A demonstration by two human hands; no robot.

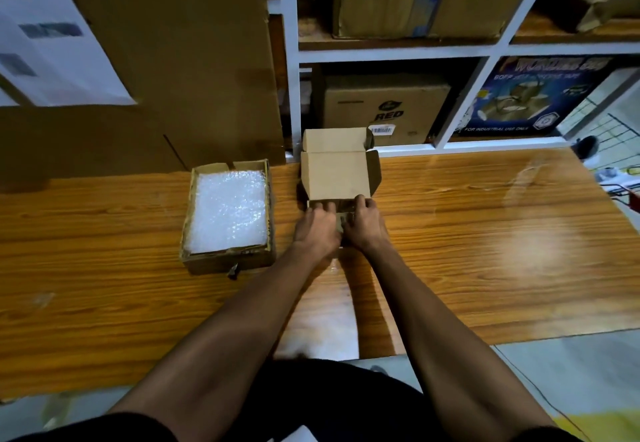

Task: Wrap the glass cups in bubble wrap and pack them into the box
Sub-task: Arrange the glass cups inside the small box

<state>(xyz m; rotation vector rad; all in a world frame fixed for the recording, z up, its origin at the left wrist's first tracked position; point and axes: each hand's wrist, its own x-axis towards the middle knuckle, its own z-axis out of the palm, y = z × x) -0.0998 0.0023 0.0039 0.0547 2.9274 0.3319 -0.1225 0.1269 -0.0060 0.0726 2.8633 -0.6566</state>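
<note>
A small cardboard mailer box (337, 173) lies open on the wooden table (485, 233), its lid standing up at the back. My left hand (317, 228) and my right hand (363, 225) sit side by side at the box's near edge, fingers curled over the front flap. Left of it, an open cardboard tray (194, 219) holds a stack of bubble wrap sheets (230, 211). No glass cup shows; a faint clear patch lies on the table under my wrists, too dim to identify.
White shelving (498, 50) behind the table holds several cardboard cartons and a blue tape box (530, 95). A large cardboard sheet (166, 60) leans at the back left. The table's near edge runs just in front of my body.
</note>
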